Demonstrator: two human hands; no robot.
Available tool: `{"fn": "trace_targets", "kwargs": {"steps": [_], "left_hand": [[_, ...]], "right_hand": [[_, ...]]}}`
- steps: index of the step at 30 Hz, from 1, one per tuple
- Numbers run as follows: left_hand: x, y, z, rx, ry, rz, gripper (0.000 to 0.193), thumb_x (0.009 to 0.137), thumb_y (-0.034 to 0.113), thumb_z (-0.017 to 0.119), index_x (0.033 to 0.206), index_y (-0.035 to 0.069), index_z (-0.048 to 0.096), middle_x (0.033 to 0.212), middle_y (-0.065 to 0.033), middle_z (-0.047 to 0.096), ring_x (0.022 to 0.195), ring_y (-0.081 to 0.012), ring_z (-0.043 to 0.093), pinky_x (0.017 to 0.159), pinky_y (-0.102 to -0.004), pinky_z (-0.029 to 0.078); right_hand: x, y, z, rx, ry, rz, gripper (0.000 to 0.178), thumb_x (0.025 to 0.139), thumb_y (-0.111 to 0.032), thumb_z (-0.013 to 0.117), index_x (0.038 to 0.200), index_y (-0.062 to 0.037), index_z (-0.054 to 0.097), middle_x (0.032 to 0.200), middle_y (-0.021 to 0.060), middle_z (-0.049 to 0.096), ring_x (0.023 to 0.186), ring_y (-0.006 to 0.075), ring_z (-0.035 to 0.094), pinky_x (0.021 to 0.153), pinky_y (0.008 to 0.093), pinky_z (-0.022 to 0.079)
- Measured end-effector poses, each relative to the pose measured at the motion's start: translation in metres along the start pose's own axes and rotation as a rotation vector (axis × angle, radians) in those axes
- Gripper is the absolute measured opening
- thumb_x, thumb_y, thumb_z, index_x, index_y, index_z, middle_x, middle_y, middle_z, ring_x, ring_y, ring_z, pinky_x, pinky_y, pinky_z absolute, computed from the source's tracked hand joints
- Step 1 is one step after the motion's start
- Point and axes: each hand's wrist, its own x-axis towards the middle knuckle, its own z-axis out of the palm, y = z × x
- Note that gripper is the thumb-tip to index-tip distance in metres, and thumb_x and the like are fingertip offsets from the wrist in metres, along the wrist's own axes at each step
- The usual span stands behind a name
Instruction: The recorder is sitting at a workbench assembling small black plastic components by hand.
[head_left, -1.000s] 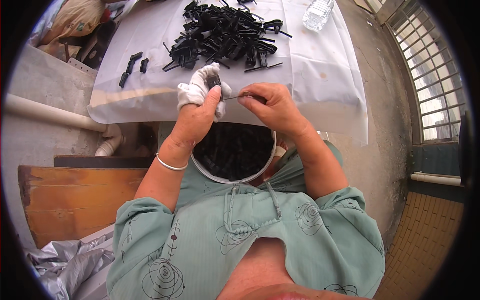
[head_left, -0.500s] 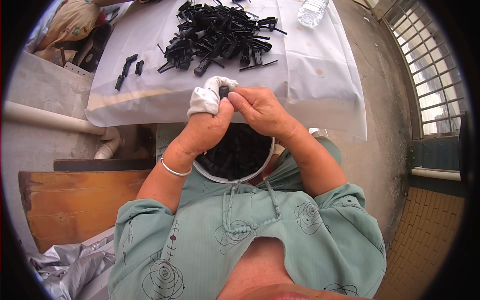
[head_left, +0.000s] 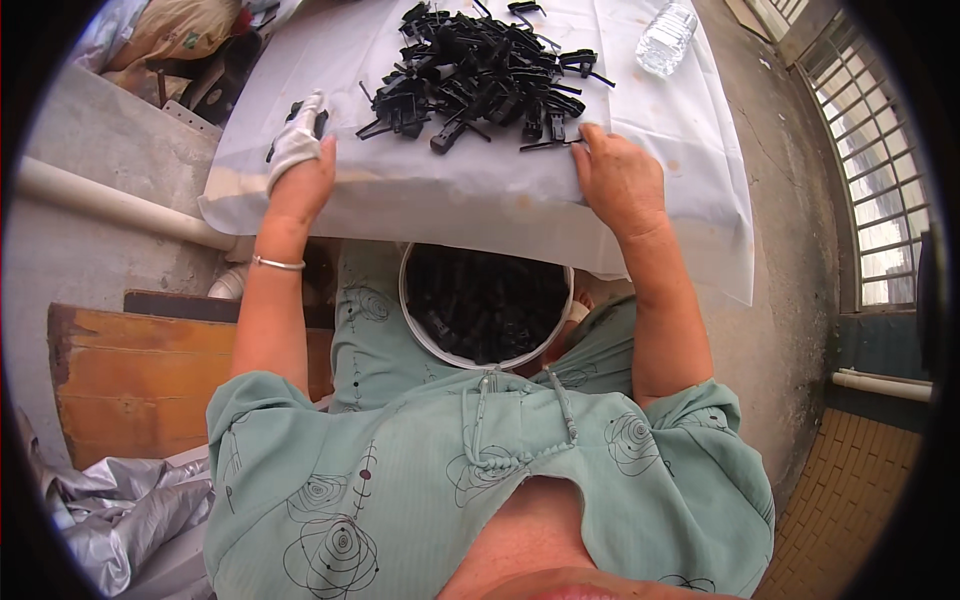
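Note:
My left hand (head_left: 303, 160), partly covered by a white cloth glove, is at the table's left side with its fingers stretched out. It is over a few small black plastic pieces (head_left: 321, 123), partly hidden by the fingers; I see no piece gripped. At the right of a heap of black plastic parts (head_left: 480, 75), my right hand (head_left: 620, 175) has its thumb and fingers closed at the end of a thin black strip on a black plastic part (head_left: 556, 128). A white-rimmed bucket (head_left: 420, 338) stands between my legs, holding many black pieces (head_left: 490, 305).
A white plastic sheet (head_left: 400, 190) covers the table and hangs over its front edge. A clear plastic bottle (head_left: 667, 40) lies at the far right. A brown wooden board (head_left: 150, 385) and a pale pipe (head_left: 120, 205) are at the left, a barred window (head_left: 880, 180) at the right.
My hands have parted from above the bucket, where they held a small black piece. The left went to the pieces at the left, the right to the heap. The view has shifted slightly.

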Motion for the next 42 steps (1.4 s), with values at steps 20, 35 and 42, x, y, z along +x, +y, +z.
{"fn": "trace_targets", "kwargs": {"steps": [20, 35, 42], "left_hand": [[-0.032, 0.146, 0.021, -1.740, -0.460, -0.619, 0.026, 0.088, 0.007, 0.054, 0.113, 0.004, 0.049, 0.087, -0.0032, 0.058, 0.058, -0.0058, 0.050, 0.049, -0.0189, 0.042], [-0.040, 0.163, 0.013, -1.273, -0.438, -0.413, 0.030, 0.085, 0.003, 0.054, 0.113, -0.003, 0.049, 0.087, -0.0052, 0.059, 0.059, -0.0036, 0.052, 0.049, -0.0180, 0.043], [-0.042, 0.163, 0.023, -0.783, -0.132, -0.015, 0.026, 0.078, 0.001, 0.056, 0.104, -0.003, 0.056, 0.092, -0.0141, 0.061, 0.076, -0.0218, 0.061, 0.068, -0.0299, 0.050]], "right_hand": [[-0.029, -0.036, -0.008, 0.732, -0.029, -0.281, 0.017, 0.073, -0.009, 0.070, 0.083, -0.0001, 0.060, 0.067, 0.0097, 0.056, 0.053, 0.0179, 0.054, 0.048, 0.0296, 0.042], [-0.024, -0.035, -0.002, 1.249, -0.269, 0.020, 0.024, 0.088, -0.018, 0.056, 0.075, 0.0011, 0.058, 0.064, -0.0010, 0.053, 0.062, 0.0053, 0.044, 0.055, 0.0235, 0.040], [-0.031, -0.043, 0.015, 1.181, -0.220, -0.021, 0.027, 0.090, -0.018, 0.050, 0.074, 0.0028, 0.057, 0.057, 0.0067, 0.052, 0.054, 0.0102, 0.046, 0.052, 0.0291, 0.040]]}}
